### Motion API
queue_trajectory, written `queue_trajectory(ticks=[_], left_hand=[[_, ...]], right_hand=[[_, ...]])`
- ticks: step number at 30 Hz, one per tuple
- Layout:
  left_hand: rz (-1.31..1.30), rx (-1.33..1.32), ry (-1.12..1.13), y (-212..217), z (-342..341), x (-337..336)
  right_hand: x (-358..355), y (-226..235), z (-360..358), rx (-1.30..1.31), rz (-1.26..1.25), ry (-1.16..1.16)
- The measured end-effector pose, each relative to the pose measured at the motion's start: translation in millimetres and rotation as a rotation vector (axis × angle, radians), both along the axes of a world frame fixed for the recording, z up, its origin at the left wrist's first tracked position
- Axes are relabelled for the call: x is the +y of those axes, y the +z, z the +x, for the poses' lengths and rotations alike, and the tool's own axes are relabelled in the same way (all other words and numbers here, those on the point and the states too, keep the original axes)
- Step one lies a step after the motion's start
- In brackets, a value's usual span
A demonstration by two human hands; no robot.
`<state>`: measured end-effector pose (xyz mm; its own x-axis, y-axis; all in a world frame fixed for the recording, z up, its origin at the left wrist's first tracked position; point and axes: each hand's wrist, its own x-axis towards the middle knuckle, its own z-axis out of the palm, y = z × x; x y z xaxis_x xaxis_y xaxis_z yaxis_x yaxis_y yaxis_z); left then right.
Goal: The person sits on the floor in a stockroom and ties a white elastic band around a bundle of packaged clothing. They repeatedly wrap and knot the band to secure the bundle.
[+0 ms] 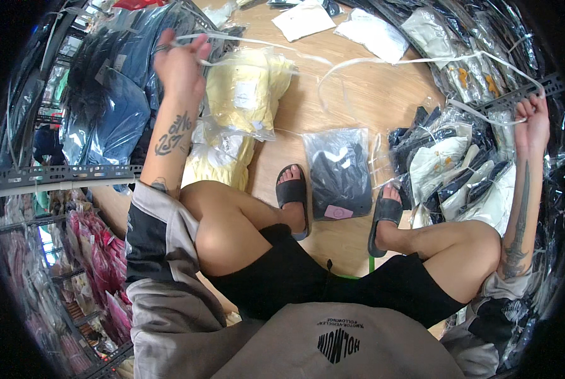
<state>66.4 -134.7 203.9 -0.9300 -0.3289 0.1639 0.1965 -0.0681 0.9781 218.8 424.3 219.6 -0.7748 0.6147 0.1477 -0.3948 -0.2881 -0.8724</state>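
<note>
A long white strap [398,61], thin and flat, hangs in loose curves between my raised hands. My left hand [180,63], at the upper left, is closed on one stretch of it, with the fingers partly spread. At the far right my right hand [532,121] pinches another stretch, and a loop of strap rises above the fingers. On the floor between my feet lies a dark folded garment in a clear plastic bag [339,174] with a pink label. A thin white piece of strap shows at either side of this bag; whether it passes underneath is hidden.
Yellow garments in clear bags [244,88] are stacked left of centre. Bagged blue denim [121,101] fills the left rack. Bagged white and dark clothes [446,161] heap beside my right foot. White packages [374,35] lie at the far side. Metal shelf rails [68,174] flank me.
</note>
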Motion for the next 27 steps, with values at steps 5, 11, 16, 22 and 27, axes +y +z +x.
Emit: queue_trajectory(ticks=[5, 11, 16, 22, 27], left_hand=[[0.045, 0.092, 0.292, 8, -8, -33], [0.112, -0.033, 0.346, -1, -11, -73], [0.033, -0.042, 0.286, -13, -16, -68], [-0.029, -0.071, 0.398, -2, -13, -99], [-0.155, -0.104, 0.426, 1, -2, -107]], right_hand=[[112, -5, 14, -0.006, 0.014, -0.241], [116, 0, 38, 0.261, -0.088, 0.190], [155, 1, 60, 0.090, -0.094, -0.058], [109, 10, 46, -0.031, 0.115, -0.504], [104, 10, 38, -0.025, 0.060, 0.005]])
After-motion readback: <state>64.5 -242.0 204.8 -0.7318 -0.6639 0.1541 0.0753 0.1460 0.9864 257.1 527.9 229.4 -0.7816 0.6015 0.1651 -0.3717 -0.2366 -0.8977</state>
